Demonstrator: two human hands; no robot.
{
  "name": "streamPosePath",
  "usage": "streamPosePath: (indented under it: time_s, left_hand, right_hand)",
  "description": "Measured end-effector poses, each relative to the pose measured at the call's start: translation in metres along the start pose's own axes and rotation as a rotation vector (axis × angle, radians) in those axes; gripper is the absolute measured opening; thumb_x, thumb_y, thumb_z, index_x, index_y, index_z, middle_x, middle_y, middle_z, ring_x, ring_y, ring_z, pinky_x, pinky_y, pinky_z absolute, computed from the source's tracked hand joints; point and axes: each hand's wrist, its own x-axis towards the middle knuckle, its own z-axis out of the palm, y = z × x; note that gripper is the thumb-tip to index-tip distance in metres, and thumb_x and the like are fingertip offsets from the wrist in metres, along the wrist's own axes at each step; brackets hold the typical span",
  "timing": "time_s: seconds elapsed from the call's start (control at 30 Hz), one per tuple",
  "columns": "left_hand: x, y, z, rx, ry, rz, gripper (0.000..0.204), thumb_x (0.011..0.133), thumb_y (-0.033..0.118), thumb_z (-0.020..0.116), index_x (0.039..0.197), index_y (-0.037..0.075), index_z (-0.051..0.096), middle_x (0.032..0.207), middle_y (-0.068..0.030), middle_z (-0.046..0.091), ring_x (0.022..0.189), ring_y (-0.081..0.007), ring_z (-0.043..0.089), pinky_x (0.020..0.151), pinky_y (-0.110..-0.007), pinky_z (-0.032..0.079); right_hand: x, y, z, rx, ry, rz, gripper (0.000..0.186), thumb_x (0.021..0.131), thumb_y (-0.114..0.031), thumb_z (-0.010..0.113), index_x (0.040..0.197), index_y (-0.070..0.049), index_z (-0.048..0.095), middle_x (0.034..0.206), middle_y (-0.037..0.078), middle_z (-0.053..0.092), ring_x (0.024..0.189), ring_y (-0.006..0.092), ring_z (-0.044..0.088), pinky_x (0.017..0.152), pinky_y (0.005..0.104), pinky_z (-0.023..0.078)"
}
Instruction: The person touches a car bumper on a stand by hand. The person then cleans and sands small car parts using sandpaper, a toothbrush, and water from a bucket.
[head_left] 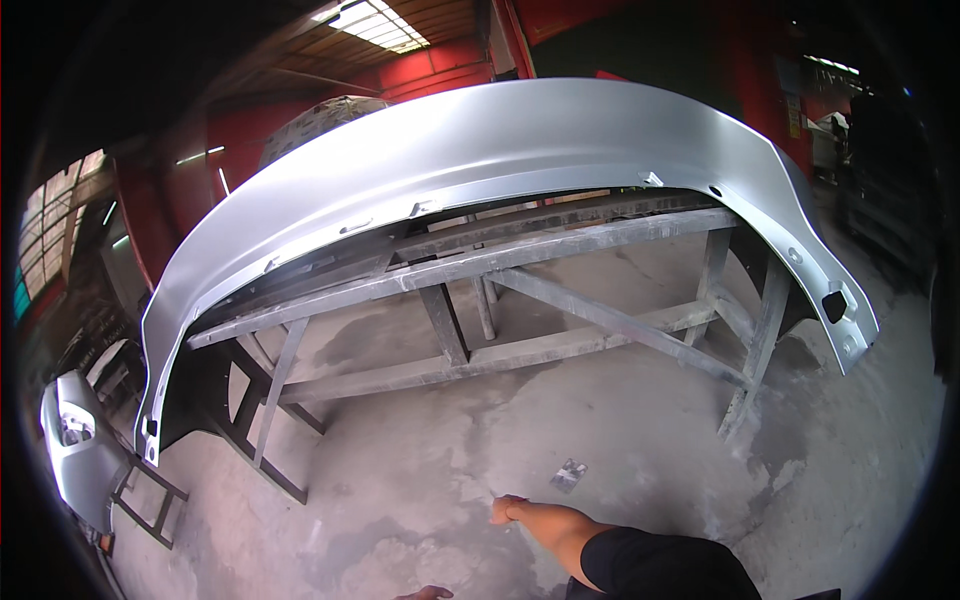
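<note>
A: so where's the silver bumper panel (500, 130) at, and is anybody on it?

B: It's arched over the metal stand (560, 250), ends hanging down either side. Nobody's touching it. Right hand (508, 508) looks empty, but can't tell if its fingers are apart or together. Left hand (427, 593) is mostly cropped, so no clue there either.

A: any handling tips?

B: I'd keep both palms light, go for the edges, and not pull on one end. Long thin thing like that probably flexes.

A: anything in the way?

B: Splayed stand legs (757, 350) are the likely shin-catchers. There's a flat scrap (568, 475) on the floor, plus another silver part (75, 480) off left.
</note>
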Motion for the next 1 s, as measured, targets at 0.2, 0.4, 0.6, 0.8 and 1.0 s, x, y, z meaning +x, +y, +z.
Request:
streamPosePath:
  time_s: [0.2, 0.4, 0.6, 0.8, 1.0]
  left_hand:
    - [0.001, -0.008, 0.002, 0.002, -0.009, 0.025, 0.036, 0.09, 0.024, 0.068, 0.119, 0.007, 0.055, 0.086, -0.0146, 0.066, 0.078, -0.025, 0.064, 0.068, -0.037, 0.051]
    - [0.011, -0.016, 0.006, 0.0, -0.007, -0.012, 0.036, 0.089, 0.022, 0.068, 0.12, 0.008, 0.055, 0.085, -0.0141, 0.066, 0.078, -0.0254, 0.064, 0.069, -0.038, 0.051]
    - [0.008, -0.019, 0.009, 0.019, 0.004, 0.011, 0.036, 0.09, 0.024, 0.066, 0.12, 0.008, 0.054, 0.088, -0.0151, 0.067, 0.083, -0.028, 0.065, 0.073, -0.039, 0.051]
    - [0.001, 0.009, -0.003, 0.019, -0.031, -0.044, 0.036, 0.091, 0.025, 0.065, 0.12, 0.008, 0.055, 0.092, -0.0169, 0.068, 0.087, -0.0305, 0.065, 0.077, -0.041, 0.052]
    - [0.01, -0.019, 0.004, -0.002, -0.023, -0.016, 0.036, 0.09, 0.026, 0.066, 0.12, 0.009, 0.055, 0.092, -0.0173, 0.068, 0.087, -0.0316, 0.065, 0.077, -0.042, 0.052]
  right_hand:
    - [0.014, 0.002, 0.009, -0.019, -0.016, 0.016, 0.05, 0.082, -0.045, 0.059, 0.106, -0.002, 0.069, 0.111, 0.018, 0.068, 0.104, 0.0345, 0.065, 0.09, 0.046, 0.051]
    - [0.029, 0.01, 0.016, -0.038, -0.044, 0.006, 0.045, 0.081, -0.042, 0.06, 0.103, -0.004, 0.071, 0.111, 0.016, 0.068, 0.105, 0.0347, 0.065, 0.089, 0.0493, 0.051]
    - [0.029, 0.005, 0.015, -0.046, -0.064, 0.018, 0.044, 0.081, -0.041, 0.059, 0.104, -0.004, 0.071, 0.11, 0.015, 0.069, 0.105, 0.034, 0.065, 0.089, 0.0502, 0.051]
    - [0.029, 0.01, 0.017, -0.06, -0.058, 0.009, 0.047, 0.082, -0.041, 0.059, 0.11, -0.005, 0.069, 0.115, 0.015, 0.067, 0.107, 0.0346, 0.064, 0.09, 0.0499, 0.051]
    - [0.022, 0.004, 0.015, -0.013, -0.052, 0.041, 0.045, 0.082, -0.04, 0.061, 0.111, -0.007, 0.069, 0.115, 0.015, 0.067, 0.107, 0.0346, 0.063, 0.091, 0.0475, 0.051]
